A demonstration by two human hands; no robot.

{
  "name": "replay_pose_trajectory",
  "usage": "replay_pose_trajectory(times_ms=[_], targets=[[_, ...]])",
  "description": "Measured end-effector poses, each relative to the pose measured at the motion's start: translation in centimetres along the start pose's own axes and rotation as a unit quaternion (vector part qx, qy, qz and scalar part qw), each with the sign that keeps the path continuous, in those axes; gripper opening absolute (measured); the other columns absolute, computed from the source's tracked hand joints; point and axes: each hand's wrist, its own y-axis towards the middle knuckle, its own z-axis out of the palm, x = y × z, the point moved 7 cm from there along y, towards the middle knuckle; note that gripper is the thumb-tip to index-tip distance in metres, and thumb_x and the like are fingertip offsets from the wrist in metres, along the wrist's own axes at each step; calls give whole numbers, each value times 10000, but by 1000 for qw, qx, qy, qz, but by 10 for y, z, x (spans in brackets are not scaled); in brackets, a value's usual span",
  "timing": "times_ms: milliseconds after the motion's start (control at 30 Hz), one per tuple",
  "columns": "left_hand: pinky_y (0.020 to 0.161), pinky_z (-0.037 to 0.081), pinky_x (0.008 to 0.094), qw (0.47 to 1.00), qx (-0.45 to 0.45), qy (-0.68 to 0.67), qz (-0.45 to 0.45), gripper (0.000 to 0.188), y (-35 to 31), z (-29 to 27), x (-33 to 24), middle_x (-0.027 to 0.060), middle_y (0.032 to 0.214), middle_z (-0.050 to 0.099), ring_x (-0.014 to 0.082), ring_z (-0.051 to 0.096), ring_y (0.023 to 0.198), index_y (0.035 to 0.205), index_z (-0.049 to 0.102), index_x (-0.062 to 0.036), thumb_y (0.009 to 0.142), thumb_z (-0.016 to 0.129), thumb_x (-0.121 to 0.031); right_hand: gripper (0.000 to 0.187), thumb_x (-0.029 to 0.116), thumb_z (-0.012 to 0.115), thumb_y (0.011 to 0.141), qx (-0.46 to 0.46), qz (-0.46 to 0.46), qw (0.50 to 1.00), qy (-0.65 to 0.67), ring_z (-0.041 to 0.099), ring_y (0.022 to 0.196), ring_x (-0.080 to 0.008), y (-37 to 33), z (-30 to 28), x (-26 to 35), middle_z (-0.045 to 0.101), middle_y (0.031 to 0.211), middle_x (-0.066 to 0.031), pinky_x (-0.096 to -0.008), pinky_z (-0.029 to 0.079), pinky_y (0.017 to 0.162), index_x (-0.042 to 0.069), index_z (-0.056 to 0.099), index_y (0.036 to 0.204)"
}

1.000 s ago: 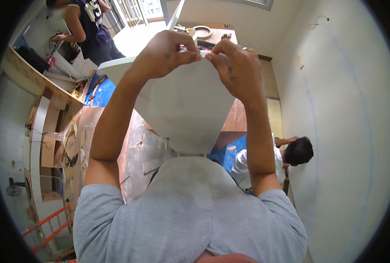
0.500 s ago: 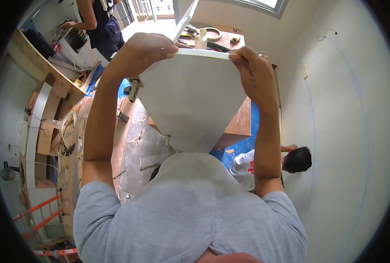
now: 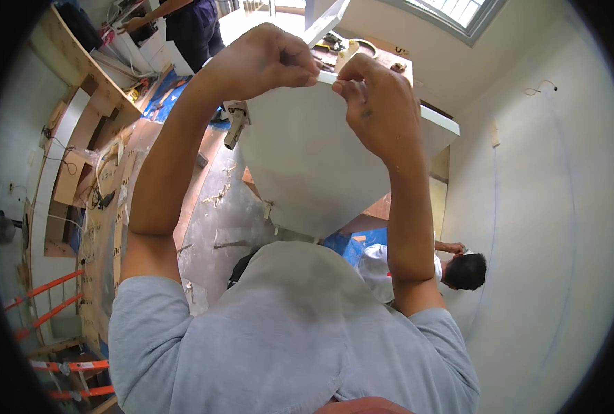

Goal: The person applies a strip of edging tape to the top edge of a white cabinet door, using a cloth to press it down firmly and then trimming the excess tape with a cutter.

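A large white panel stands upright in front of my chest, with a metal hinge on its left edge. My left hand is at the panel's top edge, thumb and fingertips pinched together. Close beside it, my right hand also pinches at the same edge, its other fingers curled. Only a small gap separates the two sets of fingertips. Whatever lies between them is too small to make out. To the right of my right wrist the panel's edge runs on as a white strip.
Beyond the panel, a worktop holds a tape roll, a cream bottle and tools. One person stands far left; another is low at the right by the wall. An orange ladder is at the left.
My hands have come closer together along the panel's top edge, from a wide grip to fingertips nearly meeting. The panel has turned, and its right part now shows beyond my right wrist.
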Motion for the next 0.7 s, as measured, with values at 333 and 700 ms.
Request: replay_pose_trajectory(times_ms=[333, 700], targets=[[864, 543, 315, 999, 6, 20, 51, 213, -9, 0, 0, 77, 995, 771, 160, 698, 918, 1058, 784, 22, 896, 786, -116, 85, 141, 704, 907, 16, 37, 999, 2, 710, 924, -395, -1, 2, 1, 750, 893, -175, -516, 514, 825, 68, 702, 951], [894, 567, 342, 975, -104, 59, 188, 139, -47, -45, 17, 99, 1045, 770, 252, 719, 964, 1038, 782, -18, 947, 757, -121, 164, 171, 712, 959, -38, -166, 979, 109, 708, 1028, -361, 9, -1, 35, 735, 1160, -132, -456, 537, 925, 57, 766, 1064]])
